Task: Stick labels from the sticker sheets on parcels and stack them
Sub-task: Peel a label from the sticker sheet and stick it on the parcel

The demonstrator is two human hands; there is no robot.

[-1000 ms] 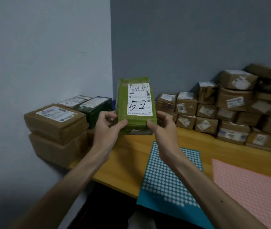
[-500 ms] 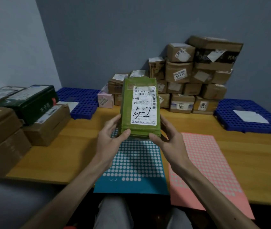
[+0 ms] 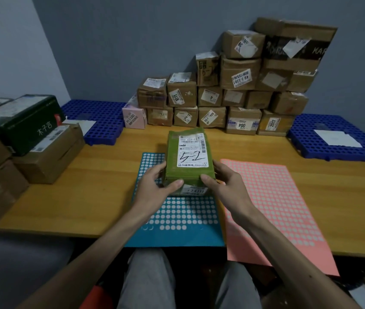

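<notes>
A green parcel [image 3: 173, 157] with a white shipping label marked "5-1" sits low over the blue sticker sheet [image 3: 177, 215] at the middle of the table. My left hand [image 3: 152, 188] grips its near left corner, thumb on the front face. My right hand [image 3: 224, 181] grips its near right corner the same way. Whether the parcel rests on the sheet or hovers just above it I cannot tell. A pink sticker sheet [image 3: 273, 204] with white round labels lies to the right, overhanging the table's front edge.
A pile of brown parcels [image 3: 232, 85] stands against the back wall. More boxes, one dark green [image 3: 21, 121], are stacked at the left. Blue perforated trays lie at the back left [image 3: 101, 117] and back right [image 3: 333, 139]. The wooden table [image 3: 76, 192] ends near my knees.
The green parcel came from the left stack to the table's middle and dropped lower, onto or just above the blue sheet. My view swung right and down. Both hands kept their grip.
</notes>
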